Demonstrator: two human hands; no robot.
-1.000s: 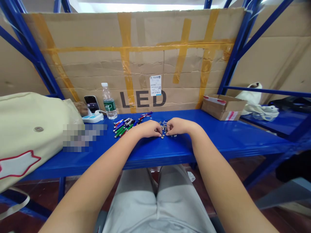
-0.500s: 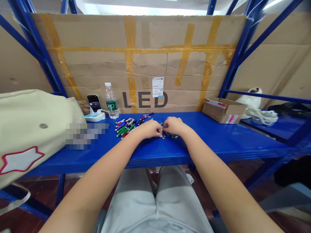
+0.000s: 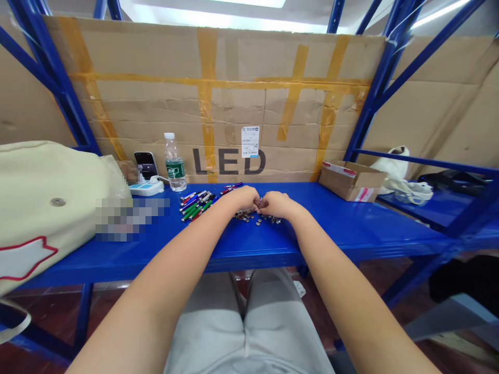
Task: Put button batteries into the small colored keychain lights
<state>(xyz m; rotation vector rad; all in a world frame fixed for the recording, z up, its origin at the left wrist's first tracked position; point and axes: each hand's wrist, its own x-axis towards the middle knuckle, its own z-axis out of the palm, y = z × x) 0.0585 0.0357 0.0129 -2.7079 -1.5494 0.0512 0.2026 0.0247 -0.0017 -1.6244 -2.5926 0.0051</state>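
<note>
Curling inward over the counter (image 3: 335,223), the left hand (image 3: 248,198) and right hand (image 3: 273,204) bring their fingertips together; whether they pinch anything is too small to tell. Small discs (image 3: 258,222) lie on the counter just below the hands, with more beside the left one, and metal bits (image 3: 273,219) lie just under the right. Pens (image 3: 195,203) lie in a loose pile left of the hands, partly hidden by the left forearm. Behind them stands a bottle (image 3: 175,169).
</note>
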